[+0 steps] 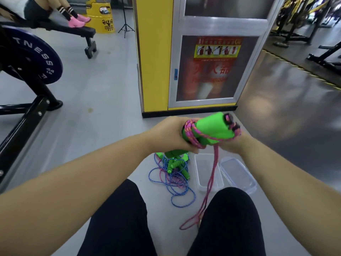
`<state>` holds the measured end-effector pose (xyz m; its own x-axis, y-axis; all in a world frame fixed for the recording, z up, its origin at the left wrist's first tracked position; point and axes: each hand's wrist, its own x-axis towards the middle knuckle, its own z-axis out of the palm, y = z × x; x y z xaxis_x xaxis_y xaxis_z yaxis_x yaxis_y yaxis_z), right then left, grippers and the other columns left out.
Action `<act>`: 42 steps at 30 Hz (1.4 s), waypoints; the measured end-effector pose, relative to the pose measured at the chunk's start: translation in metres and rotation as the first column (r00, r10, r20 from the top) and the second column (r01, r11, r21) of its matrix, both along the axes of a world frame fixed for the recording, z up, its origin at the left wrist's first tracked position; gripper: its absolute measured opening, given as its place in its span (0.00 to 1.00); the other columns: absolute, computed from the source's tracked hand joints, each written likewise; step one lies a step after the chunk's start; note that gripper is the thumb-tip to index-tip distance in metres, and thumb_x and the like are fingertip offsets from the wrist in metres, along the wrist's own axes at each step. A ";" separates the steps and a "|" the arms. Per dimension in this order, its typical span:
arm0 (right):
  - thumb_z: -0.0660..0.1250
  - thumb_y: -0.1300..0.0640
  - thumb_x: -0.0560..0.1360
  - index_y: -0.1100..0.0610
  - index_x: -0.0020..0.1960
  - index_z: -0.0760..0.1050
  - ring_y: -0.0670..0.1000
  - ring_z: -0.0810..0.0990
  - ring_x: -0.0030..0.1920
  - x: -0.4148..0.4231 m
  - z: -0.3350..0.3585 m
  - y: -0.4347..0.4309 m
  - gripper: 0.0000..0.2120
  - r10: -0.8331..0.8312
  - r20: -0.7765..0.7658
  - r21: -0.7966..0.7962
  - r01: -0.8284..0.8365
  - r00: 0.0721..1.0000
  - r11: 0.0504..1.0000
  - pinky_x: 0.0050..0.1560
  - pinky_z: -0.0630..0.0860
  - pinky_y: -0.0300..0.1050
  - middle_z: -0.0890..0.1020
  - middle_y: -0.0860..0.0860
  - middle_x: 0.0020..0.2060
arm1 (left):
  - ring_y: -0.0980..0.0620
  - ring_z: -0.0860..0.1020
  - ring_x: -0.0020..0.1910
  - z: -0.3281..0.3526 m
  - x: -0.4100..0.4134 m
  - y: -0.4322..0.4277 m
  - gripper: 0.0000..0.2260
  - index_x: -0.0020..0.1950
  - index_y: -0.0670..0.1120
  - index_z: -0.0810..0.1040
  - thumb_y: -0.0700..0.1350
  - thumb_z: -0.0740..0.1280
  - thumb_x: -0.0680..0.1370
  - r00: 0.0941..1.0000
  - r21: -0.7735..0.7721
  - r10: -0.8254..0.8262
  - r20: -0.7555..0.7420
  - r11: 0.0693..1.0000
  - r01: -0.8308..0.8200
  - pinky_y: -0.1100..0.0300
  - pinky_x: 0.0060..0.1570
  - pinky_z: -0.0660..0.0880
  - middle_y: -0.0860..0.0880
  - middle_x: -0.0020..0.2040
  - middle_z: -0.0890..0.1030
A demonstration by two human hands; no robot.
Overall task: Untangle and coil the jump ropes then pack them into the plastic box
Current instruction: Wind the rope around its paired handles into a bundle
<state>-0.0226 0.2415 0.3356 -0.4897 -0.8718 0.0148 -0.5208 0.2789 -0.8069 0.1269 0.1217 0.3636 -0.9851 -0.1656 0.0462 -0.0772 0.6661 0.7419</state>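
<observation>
While both hands work at chest height, the left hand (167, 134) is clenched round the butt ends of two green foam handles (210, 127) held side by side, with several turns of pink braided rope (192, 134) wound about them. The right hand (230, 143) sits just beyond the cap ends, mostly hidden behind the handles; it appears closed on the rope, but I cannot tell for certain.

Slack pink rope hangs from below the right hand to the floor between the knees.

Below the left hand, on the floor: a tangled pile of blue rope (177, 183) and more green handles. Just beside it, under the right hand, the clear plastic box (201, 182), open, with its lid (238, 174) alongside.

Handling judgement: rope is light, limp and springy, so turns probably loosen unless pinched. Foam is soft and grippy, the best hold; keep tension on the free length with the other hand.
</observation>
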 end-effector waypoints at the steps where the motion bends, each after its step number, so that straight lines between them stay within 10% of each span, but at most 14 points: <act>1: 0.58 0.67 0.76 0.61 0.33 0.79 0.46 0.70 0.28 0.011 -0.003 0.001 0.17 -0.079 0.142 0.042 0.074 0.987 0.996 0.33 0.70 0.39 0.74 0.46 0.26 | 0.59 0.80 0.41 -0.001 0.000 -0.001 0.15 0.48 0.50 0.80 0.42 0.79 0.64 1.000 0.122 0.020 -0.016 0.992 -0.018 0.64 0.45 0.76 0.57 0.41 0.84; 6: 0.55 0.57 0.81 0.50 0.46 0.74 0.44 0.59 0.25 0.030 -0.034 0.011 0.11 0.061 0.349 0.019 -0.073 0.935 0.997 0.26 0.57 0.36 0.62 0.47 0.24 | 0.53 0.80 0.45 -0.012 -0.003 -0.017 0.23 0.55 0.47 0.75 0.44 0.80 0.63 0.963 0.245 0.255 0.088 0.931 -0.269 0.57 0.49 0.78 0.51 0.45 0.82; 10: 0.54 0.51 0.81 0.51 0.56 0.76 0.48 0.66 0.28 0.026 -0.043 0.013 0.13 0.033 0.317 0.169 -0.091 0.948 0.981 0.33 0.67 0.42 0.69 0.48 0.26 | 0.55 0.81 0.39 -0.009 -0.004 -0.022 0.13 0.48 0.47 0.81 0.42 0.78 0.66 0.970 0.243 0.214 0.116 0.941 -0.236 0.63 0.42 0.79 0.51 0.40 0.84; 13: 0.62 0.53 0.78 0.52 0.66 0.70 0.47 0.76 0.50 0.026 -0.046 0.013 0.17 -0.054 0.156 0.204 0.021 0.986 0.979 0.55 0.71 0.42 0.78 0.47 0.49 | 0.59 0.80 0.30 0.002 -0.006 -0.021 0.07 0.39 0.48 0.81 0.41 0.77 0.67 0.968 0.321 0.208 0.141 0.915 -0.244 0.68 0.31 0.76 0.55 0.31 0.82; 16: 0.69 0.58 0.72 0.52 0.68 0.65 0.42 0.71 0.62 0.038 -0.044 0.006 0.26 -0.039 0.141 0.012 0.037 0.989 0.999 0.61 0.66 0.37 0.73 0.45 0.59 | 0.48 0.83 0.38 0.012 -0.009 -0.021 0.09 0.44 0.43 0.83 0.40 0.77 0.66 0.952 0.415 0.197 0.236 0.865 -0.282 0.54 0.40 0.81 0.46 0.40 0.85; 20: 0.61 0.67 0.73 0.56 0.50 0.71 0.44 0.80 0.40 0.054 -0.036 -0.008 0.09 0.059 0.489 -0.207 0.050 0.870 0.977 0.48 0.77 0.40 0.79 0.51 0.42 | 0.41 0.82 0.42 0.019 -0.012 -0.020 0.13 0.49 0.38 0.82 0.39 0.76 0.67 0.926 0.454 0.184 0.331 0.829 -0.327 0.43 0.47 0.80 0.39 0.45 0.84; 23: 0.56 0.64 0.78 0.57 0.44 0.69 0.46 0.62 0.22 0.053 -0.025 -0.006 0.06 0.021 0.605 -0.139 0.079 0.796 0.987 0.24 0.64 0.38 0.68 0.52 0.29 | 0.43 0.82 0.38 0.016 -0.013 -0.024 0.14 0.49 0.38 0.81 0.41 0.77 0.67 0.917 0.341 0.227 0.329 0.877 -0.339 0.48 0.42 0.81 0.39 0.45 0.84; 29: 0.60 0.47 0.77 0.56 0.41 0.68 0.44 0.56 0.22 0.053 -0.021 -0.010 0.13 -0.063 0.523 -0.114 0.142 0.850 0.983 0.21 0.55 0.36 0.62 0.44 0.20 | 0.47 0.75 0.36 0.011 -0.022 -0.014 0.13 0.43 0.41 0.77 0.50 0.72 0.71 0.947 -0.248 0.237 0.217 0.952 -0.181 0.56 0.38 0.76 0.44 0.38 0.79; 34: 0.60 0.49 0.78 0.54 0.39 0.68 0.45 0.57 0.20 0.057 -0.029 -0.017 0.12 -0.137 0.576 -0.210 0.308 0.806 0.928 0.22 0.56 0.38 0.63 0.46 0.20 | 0.47 0.78 0.40 0.025 -0.027 -0.012 0.15 0.48 0.42 0.77 0.49 0.74 0.68 0.960 -0.388 0.189 0.208 0.917 -0.097 0.57 0.41 0.77 0.45 0.44 0.81; 42: 0.60 0.52 0.79 0.54 0.41 0.71 0.43 0.57 0.21 0.059 -0.022 -0.022 0.09 -0.189 0.646 -0.281 0.461 0.739 0.842 0.21 0.55 0.37 0.61 0.45 0.20 | 0.51 0.80 0.44 0.029 -0.016 -0.016 0.17 0.46 0.56 0.72 0.39 0.75 0.69 0.969 0.262 0.081 0.233 0.954 -0.143 0.58 0.45 0.80 0.49 0.45 0.80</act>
<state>0.0368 0.2199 0.3136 -0.7711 -0.6337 -0.0610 0.1394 -0.0746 -0.9874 0.1111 0.1054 0.3925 -0.9401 -0.2516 -0.2301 -0.3197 0.4160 0.8513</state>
